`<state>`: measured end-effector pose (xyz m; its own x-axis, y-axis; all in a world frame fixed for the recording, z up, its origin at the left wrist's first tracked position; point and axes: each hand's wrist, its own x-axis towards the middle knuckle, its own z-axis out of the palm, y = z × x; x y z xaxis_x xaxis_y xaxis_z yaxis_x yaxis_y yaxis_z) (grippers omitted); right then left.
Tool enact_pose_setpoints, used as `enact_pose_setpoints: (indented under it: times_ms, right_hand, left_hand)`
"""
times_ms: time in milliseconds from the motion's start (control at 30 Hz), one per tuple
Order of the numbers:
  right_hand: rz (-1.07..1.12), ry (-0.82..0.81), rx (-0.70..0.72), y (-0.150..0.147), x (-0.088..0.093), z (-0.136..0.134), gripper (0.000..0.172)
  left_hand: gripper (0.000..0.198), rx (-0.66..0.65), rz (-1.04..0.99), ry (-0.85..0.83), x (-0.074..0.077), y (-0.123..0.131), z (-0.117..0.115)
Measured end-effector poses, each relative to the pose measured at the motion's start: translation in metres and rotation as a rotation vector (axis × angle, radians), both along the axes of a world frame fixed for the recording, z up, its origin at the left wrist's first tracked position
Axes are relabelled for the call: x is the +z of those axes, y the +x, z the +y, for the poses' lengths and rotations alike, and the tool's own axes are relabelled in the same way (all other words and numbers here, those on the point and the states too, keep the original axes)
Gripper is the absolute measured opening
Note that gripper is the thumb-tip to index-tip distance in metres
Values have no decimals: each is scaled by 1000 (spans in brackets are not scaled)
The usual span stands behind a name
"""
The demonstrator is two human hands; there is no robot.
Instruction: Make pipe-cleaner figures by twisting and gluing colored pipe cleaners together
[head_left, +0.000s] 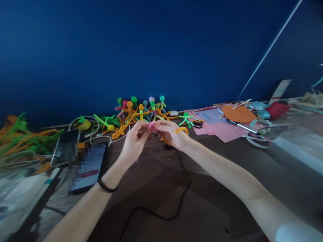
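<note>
My left hand [135, 139] and my right hand [170, 132] meet above the dark table [207, 188], both pinching a small pink pipe-cleaner coil [151, 126] between their fingertips. An orange pipe cleaner [181, 130] curls round the back of my right hand. A black band sits on my left wrist. Just beyond my hands stands a row of several pipe-cleaner figures [141, 112] in orange, green, pink and blue against the blue wall.
Two phones [87, 166] [65, 147] lie at the left, beside a heap of green and orange pipe cleaners [22, 137]. A black cable [176, 201] crosses the table. Pink and orange paper [227, 129], scissors [198, 124] and strips lie at the right.
</note>
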<state>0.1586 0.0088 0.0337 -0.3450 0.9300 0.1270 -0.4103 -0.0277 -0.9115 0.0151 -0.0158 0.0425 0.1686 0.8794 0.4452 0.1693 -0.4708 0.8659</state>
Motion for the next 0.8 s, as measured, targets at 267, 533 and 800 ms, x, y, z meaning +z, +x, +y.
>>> enact_pose_setpoints:
  times_ms: [267, 533, 800]
  right_hand:
    - [-94, 104, -7, 4, -7, 6, 20]
    - [-43, 168, -15, -3, -9, 2, 18]
    - [-177, 218, -122, 1, -11, 9, 27]
  left_hand:
    - [14, -152, -306, -368, 2, -2, 3]
    - [17, -4, -236, -204, -6, -3, 8]
    - [13, -73, -218, -290, -3, -7, 9]
